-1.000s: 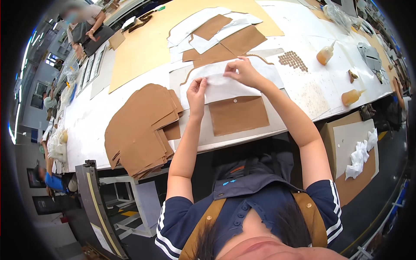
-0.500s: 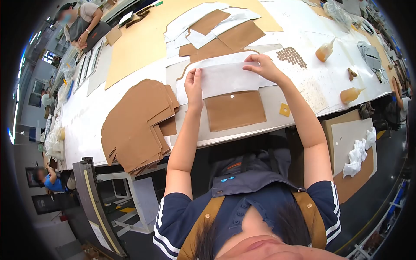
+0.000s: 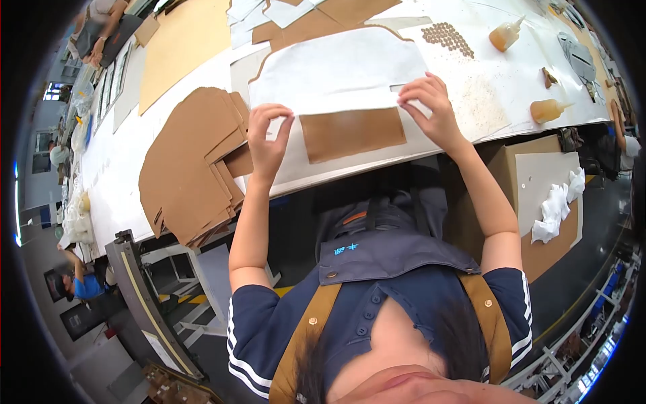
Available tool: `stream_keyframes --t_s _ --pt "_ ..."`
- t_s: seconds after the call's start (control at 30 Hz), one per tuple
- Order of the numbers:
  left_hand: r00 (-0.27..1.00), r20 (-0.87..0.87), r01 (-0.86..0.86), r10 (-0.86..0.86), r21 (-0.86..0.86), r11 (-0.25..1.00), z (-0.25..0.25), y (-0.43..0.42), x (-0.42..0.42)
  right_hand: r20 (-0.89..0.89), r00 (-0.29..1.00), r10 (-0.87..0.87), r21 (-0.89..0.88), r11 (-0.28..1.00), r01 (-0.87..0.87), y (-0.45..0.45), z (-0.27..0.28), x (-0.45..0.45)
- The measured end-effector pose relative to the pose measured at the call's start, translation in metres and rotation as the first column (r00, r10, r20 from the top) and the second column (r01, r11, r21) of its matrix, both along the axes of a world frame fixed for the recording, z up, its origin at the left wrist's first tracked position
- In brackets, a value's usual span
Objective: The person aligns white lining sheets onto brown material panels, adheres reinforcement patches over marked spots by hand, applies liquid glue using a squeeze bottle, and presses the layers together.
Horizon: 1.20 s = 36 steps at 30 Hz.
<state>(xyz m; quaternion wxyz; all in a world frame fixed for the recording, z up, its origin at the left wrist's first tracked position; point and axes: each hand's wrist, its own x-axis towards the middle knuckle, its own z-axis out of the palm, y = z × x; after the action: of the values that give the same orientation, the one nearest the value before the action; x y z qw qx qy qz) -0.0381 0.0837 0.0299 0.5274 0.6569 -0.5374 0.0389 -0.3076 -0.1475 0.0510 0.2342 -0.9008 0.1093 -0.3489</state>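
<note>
A white sheet (image 3: pixel 343 102) spans between my two hands, its near edge along the top of a brown rectangular piece (image 3: pixel 353 136). My left hand (image 3: pixel 268 138) pinches the sheet's left near corner between thumb and fingers. At the right near corner, the thumb and forefinger of my right hand (image 3: pixel 434 111) close on the sheet, with the other fingers curled above. Beyond the hands lies a larger white-faced piece with a brown border (image 3: pixel 336 60). The sheet overlaps its near part, and I cannot make out exactly where one ends.
Left of my hands is a stack of brown cut pieces (image 3: pixel 188 158). Several small brown discs (image 3: pixel 449 39) and two amber bottles, one near (image 3: pixel 548 110) and one farther (image 3: pixel 505 35), are at right. A cardboard box (image 3: pixel 531 158) stands below the table edge. Another person (image 3: pixel 97 34) works far left.
My hands have come nearer to me and apart, bringing the white sheet lower. The white dot above the brown rectangle is now hidden. The view has tilted down.
</note>
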Motion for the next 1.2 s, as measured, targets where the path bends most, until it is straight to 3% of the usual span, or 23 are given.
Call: stream_keyframes --t_s 0.07,0.2,0.5,1.0,1.2 --pt "0.984 0.174 0.012 -0.022 0.057 0.998 0.001 0.019 -0.009 -0.035 0.999 -0.005 -0.065 0.998 0.002 0.015 -0.013 -0.015" --pt "0.939 0.339 -0.004 -0.058 0.179 0.984 -0.019 0.044 -0.023 -0.069 0.997 -0.029 -0.128 0.992 0.020 0.035 -0.040 -0.032" --pt "0.883 0.462 -0.046 -0.088 0.272 0.961 -0.032 0.056 -0.033 -0.102 0.992 -0.078 -0.210 0.976 0.055 0.043 -0.058 -0.040" --pt "0.887 0.444 -0.032 -0.129 0.337 0.941 -0.030 0.059 -0.032 -0.111 0.991 -0.069 -0.198 0.979 0.046 0.046 -0.062 -0.040" --pt "0.939 0.289 0.065 -0.185 0.379 0.923 -0.020 0.048 -0.038 -0.104 0.992 -0.069 -0.159 0.986 0.052 0.047 -0.063 -0.043"
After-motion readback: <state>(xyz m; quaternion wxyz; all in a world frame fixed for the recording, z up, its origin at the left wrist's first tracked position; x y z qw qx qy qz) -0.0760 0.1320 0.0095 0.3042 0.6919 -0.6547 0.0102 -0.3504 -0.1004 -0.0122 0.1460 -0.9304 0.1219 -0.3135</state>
